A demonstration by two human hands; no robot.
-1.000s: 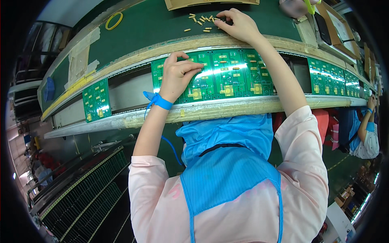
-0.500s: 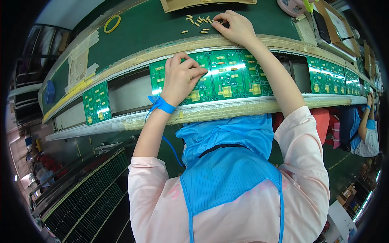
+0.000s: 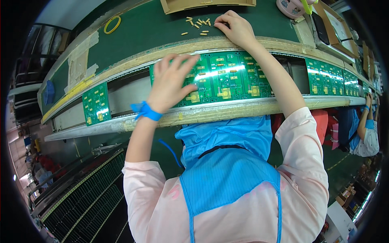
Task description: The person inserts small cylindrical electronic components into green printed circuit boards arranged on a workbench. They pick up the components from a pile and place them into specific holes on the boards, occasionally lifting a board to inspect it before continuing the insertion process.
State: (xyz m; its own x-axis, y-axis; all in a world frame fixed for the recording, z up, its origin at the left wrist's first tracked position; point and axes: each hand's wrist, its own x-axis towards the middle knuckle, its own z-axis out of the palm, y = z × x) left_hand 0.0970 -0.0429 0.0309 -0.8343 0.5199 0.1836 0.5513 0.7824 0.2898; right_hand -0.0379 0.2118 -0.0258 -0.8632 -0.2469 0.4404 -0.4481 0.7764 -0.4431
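Note:
My left hand (image 3: 171, 83) hovers over the left part of a green circuit board (image 3: 227, 77), fingers spread and nothing in them. A blue wrist strap (image 3: 146, 111) circles that wrist. Small resistors sit on the board, one (image 3: 201, 74) just right of my left fingers and another (image 3: 233, 71) farther right. My right hand (image 3: 236, 29) rests on the green bench top beside a loose pile of tan resistors (image 3: 199, 22). Its thumb and forefinger are pinched together; whatever is between them is too small to make out.
The board lies in a rail track with a wooden near edge (image 3: 227, 106). Other green boards stand to the left (image 3: 96, 104) and right (image 3: 326, 77). Beyond are a cardboard tray (image 3: 208, 5), a yellow tape ring (image 3: 112, 24) and a pink container (image 3: 291, 8). A co-worker (image 3: 366, 133) is at far right.
My left hand has let go at the board, opened and drawn back left, leaving a resistor where its fingertips were. The right hand stays by the pile, its fingertips slightly shifted.

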